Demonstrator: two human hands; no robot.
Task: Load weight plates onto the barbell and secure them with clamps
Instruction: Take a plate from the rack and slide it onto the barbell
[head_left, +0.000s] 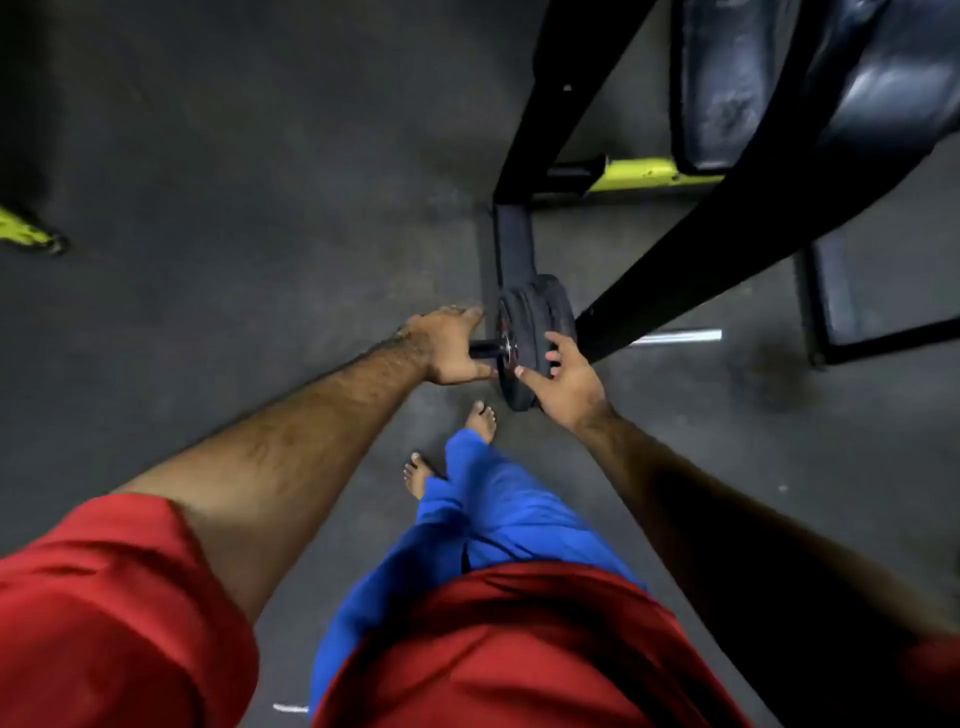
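Black weight plates (524, 332) sit side by side on the end of a barbell, just above the dark floor. The bar's sleeve end (485, 347) sticks out to the left of the plates, and its chrome shaft (680, 336) shows to the right behind a black frame leg. My left hand (449, 345) is wrapped around the sleeve end, fingers touching the outer plate. My right hand (563, 376) rests with spread fingers on the lower rim of the plates. No clamp can be made out; the frame is blurred.
A black bench frame (691, 260) with a padded seat (779, 83) stands over the bar at the right. A yellow frame part (639, 174) lies behind it, another yellow piece (26, 234) at the far left. My bare feet (480, 415) stand just below the plates.
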